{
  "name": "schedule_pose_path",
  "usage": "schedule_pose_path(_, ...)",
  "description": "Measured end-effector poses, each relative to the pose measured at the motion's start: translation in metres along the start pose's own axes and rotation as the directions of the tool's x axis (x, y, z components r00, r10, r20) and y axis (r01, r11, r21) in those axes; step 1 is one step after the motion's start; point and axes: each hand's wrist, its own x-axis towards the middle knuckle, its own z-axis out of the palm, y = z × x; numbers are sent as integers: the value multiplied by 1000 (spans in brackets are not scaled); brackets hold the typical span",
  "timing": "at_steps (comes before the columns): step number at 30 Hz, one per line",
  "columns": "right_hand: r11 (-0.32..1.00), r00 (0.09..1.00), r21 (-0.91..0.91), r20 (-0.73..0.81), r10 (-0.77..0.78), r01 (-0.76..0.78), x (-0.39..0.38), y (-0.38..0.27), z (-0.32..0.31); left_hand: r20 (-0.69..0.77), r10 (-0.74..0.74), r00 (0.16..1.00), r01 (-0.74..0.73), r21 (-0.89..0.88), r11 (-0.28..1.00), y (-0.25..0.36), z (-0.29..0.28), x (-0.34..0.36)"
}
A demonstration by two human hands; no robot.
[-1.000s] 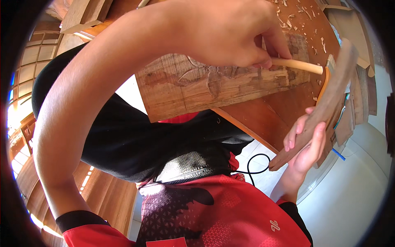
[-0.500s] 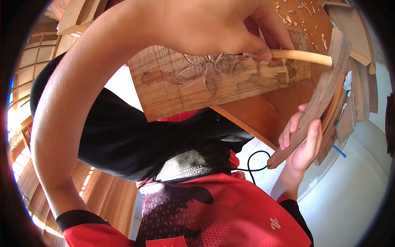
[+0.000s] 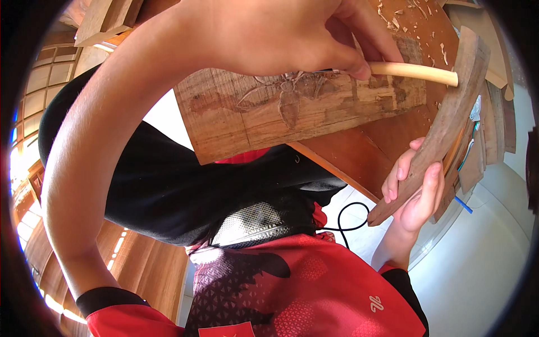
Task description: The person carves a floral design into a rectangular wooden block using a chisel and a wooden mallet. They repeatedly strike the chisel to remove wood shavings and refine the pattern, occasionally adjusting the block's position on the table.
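My left hand point(image 3: 314, 42) is closed round a carving chisel point(image 3: 418, 72) with a pale, slightly curved wooden handle. The chisel's short stretch of metal points left, down toward a flower relief point(image 3: 288, 104) cut into a weathered brown board point(image 3: 230, 132); its tip is hidden by the hand. On the right, my right hand point(image 3: 422, 202) grips the lower part of a long wooden bar point(image 3: 449, 112). The bar slants up and away. Its upper part appears beside the butt of the chisel handle; whether they touch I cannot tell.
The board lies on a reddish-brown tabletop point(image 3: 365, 154), overhanging its near edge. Wood shavings point(image 3: 396, 22) are scattered at the far side. Several wood pieces point(image 3: 495, 123) stand at the right, near a blue stick point(image 3: 464, 205). A black cable point(image 3: 340, 222) loops below the table.
The wooden bar has shifted a little to the right and upward with my right hand. My left hand and the chisel have moved only very slightly.
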Motion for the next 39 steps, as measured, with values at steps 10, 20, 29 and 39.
schedule_pose_path(10, 999, 999, -6, 10, -46, 47, 6, -4, -4, 13, -104, 995, 104, -33, 994, 3, 3, 0)
schedule_pose_path(20, 999, 998, -10, 38, -47, 48, 2, -3, -4, 28, -18, 999, 21, -97, 995, -4, -3, -1)
schedule_pose_path(29, 998, 997, -44, 67, -41, 44, 2, -2, -4, -8, -39, 999, 38, -78, 996, 2, 3, -3)
schedule_pose_path(39, 997, 1000, -67, 8, -24, 25, -1, -1, -2, 144, -192, 971, 213, -144, 966, 11, -13, 12)
